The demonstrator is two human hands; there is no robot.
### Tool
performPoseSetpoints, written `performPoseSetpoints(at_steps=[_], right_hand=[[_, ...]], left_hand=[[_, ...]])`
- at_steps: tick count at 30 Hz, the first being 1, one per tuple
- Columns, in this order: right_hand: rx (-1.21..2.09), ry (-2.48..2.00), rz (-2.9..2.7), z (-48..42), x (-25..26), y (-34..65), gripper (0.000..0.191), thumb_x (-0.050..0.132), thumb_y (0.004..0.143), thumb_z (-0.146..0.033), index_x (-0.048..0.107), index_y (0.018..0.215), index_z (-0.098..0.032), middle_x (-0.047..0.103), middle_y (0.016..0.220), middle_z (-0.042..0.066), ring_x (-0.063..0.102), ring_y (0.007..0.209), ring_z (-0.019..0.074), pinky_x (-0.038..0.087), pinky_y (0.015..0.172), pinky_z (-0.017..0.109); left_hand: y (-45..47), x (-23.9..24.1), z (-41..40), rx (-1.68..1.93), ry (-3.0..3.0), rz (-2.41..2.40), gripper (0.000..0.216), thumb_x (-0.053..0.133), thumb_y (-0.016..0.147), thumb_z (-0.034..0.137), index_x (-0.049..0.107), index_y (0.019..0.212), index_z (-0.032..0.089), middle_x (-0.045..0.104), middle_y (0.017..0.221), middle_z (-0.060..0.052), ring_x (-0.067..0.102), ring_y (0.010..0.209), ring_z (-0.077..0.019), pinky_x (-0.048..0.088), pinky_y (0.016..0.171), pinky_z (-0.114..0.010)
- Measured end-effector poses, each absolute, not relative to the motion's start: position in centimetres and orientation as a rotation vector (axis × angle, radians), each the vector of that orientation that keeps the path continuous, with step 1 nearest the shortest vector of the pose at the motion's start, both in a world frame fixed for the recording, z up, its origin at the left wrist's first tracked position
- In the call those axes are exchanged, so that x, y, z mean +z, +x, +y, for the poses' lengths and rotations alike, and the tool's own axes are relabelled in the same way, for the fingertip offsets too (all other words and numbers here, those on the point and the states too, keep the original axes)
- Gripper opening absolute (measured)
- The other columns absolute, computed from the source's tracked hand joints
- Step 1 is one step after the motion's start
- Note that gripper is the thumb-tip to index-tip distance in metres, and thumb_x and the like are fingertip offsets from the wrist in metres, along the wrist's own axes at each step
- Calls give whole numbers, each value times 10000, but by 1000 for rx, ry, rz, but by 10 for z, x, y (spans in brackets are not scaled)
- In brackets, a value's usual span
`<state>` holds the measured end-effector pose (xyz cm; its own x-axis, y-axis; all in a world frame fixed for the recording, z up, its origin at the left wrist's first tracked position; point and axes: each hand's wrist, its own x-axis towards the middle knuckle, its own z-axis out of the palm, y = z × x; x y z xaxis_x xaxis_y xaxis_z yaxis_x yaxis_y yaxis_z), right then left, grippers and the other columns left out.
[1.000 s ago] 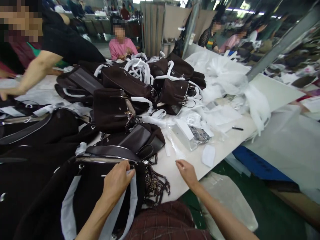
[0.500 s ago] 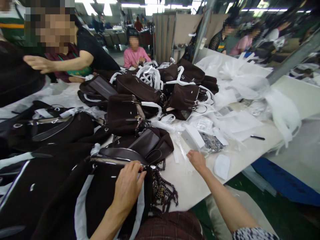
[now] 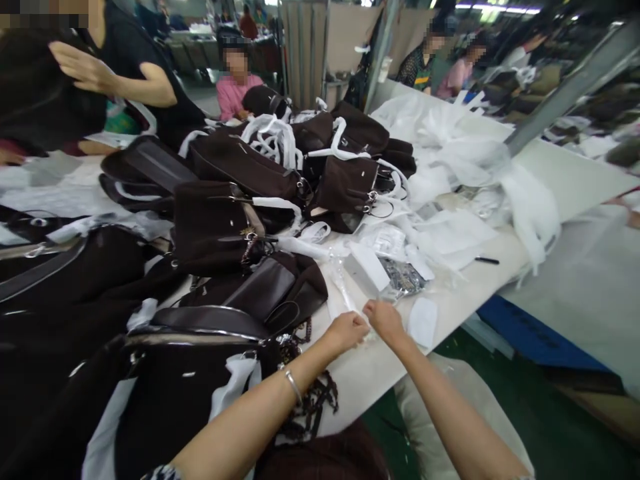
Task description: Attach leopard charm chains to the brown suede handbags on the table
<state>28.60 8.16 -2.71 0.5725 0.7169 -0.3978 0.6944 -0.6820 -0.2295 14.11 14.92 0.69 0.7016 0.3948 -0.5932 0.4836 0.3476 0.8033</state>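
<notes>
My left hand [image 3: 349, 330] is closed, fingers curled, over the pale table just right of the bags. Close beside it, my right hand [image 3: 384, 321] is closed too, its fingertips turned toward the left ones. A strip of clear plastic [image 3: 344, 283] runs along the table to my hands; what the fingers pinch is too small to make out. Under my left forearm lies a dark brown handbag [image 3: 185, 393] with white-wrapped handles. Dark chains [image 3: 320, 397] spill from its right side. A white box [image 3: 367, 270] and a bag of chains [image 3: 405, 277] lie beyond my hands.
More dark brown handbags [image 3: 245, 163] are heaped across the table [image 3: 370, 373]. White wrapping sheets [image 3: 450, 163] pile up at the back right. A black pen [image 3: 487, 260] and a white pad [image 3: 423, 321] lie on the right. A co-worker's hand [image 3: 83, 67] is at the far left.
My left hand has left the handbag's top edge and moved right, beside my right hand. The view has shifted right and down. White wrapping on that bag's right handle now lies bunched.
</notes>
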Motion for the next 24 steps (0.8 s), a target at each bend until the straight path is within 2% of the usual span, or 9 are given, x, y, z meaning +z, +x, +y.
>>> performPoseSetpoints(at_steps=[3,7,12,15,17,19,24], right_hand=[[732,-2672,-1170,78,-22,288,228,516,879,-247,739,888,-202,752,891,99,677,885,228,428,759,309],[789,-2523,-1058,73,-15,286,161,578,834,-296,713,866,-215,733,812,39,664,797,189,444,719,284],[934,-2330,-859,64,-9,269,167,588,799,-327,581,915,-206,630,651,-42,583,556,126,435,528,236],[1187,-1992,-520,46,-5,246,327,678,740,-415,526,940,-206,533,560,-86,464,430,94,343,416,212],[1381,-1722,-242,26,1,228,466,759,679,-461,530,988,-197,532,563,-88,401,399,64,276,393,192],[1543,-1560,-32,5,10,210,524,803,657,-476,545,1008,-185,560,589,-72,349,385,30,216,388,173],[1665,-1401,134,-30,47,189,418,836,685,-435,538,842,-189,583,595,-46,326,375,4,170,383,167]], left_hand=[[166,-20,148,-89,1003,904,225,644,822,377,591,828,158,607,700,-12,588,603,-140,505,644,-290],[186,-40,148,-88,719,909,416,600,847,543,619,877,128,648,740,-55,619,641,-161,520,692,-329],[206,-55,154,-6,488,997,337,470,967,386,618,856,105,669,762,-68,628,649,-139,519,700,-287],[211,-62,166,11,374,1057,283,476,979,353,614,939,109,672,855,-55,643,716,-138,538,693,-296],[211,-66,173,15,305,1069,266,518,966,367,612,1014,123,672,932,-49,648,776,-143,552,699,-309],[211,-68,176,20,249,1073,268,539,957,368,611,1051,128,667,974,-53,646,800,-147,559,698,-311],[212,-67,178,41,168,1080,267,567,945,353,604,1086,129,652,985,-52,634,777,-137,561,664,-293]])
